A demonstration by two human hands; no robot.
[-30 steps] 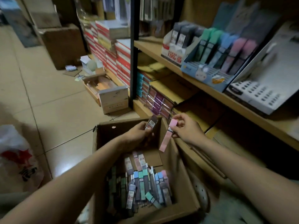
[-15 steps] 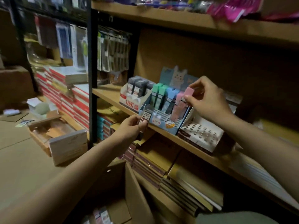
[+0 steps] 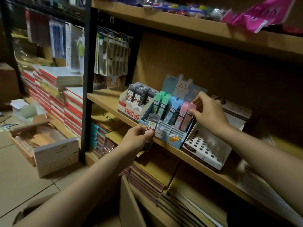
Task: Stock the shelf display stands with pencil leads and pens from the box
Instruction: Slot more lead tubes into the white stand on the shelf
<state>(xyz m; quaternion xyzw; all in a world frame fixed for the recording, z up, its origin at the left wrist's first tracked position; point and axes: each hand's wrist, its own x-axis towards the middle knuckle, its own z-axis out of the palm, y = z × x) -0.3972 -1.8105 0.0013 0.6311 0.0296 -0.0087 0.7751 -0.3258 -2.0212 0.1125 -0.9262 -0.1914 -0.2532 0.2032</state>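
Observation:
My right hand [image 3: 209, 113] pinches the top of a pink lead case [image 3: 188, 117] standing in the right end of the blue rabbit display stand [image 3: 167, 138], beside green, blue and pink cases. My left hand [image 3: 136, 139] grips a grey 0.7 lead case [image 3: 151, 126] upright in front of that stand's left corner. A white stand [image 3: 129, 110] with several grey lead cases sits to the left on the same wooden shelf [image 3: 105, 99]. The cardboard box [image 3: 129, 207] shows only its flap at the bottom.
A white display stand with round holes [image 3: 205, 149] sits right of the blue one. Notebook stacks [image 3: 147, 172] fill the shelf below. Red-edged book piles [image 3: 54, 94] and an open carton [image 3: 54, 153] stand on the floor at left. A black upright post [image 3: 86, 79] divides the shelving.
The view rose from the box to the shelf. My right hand carried the pink case up and lowered it into the blue stand; my left hand brought the grey case up to the shelf edge.

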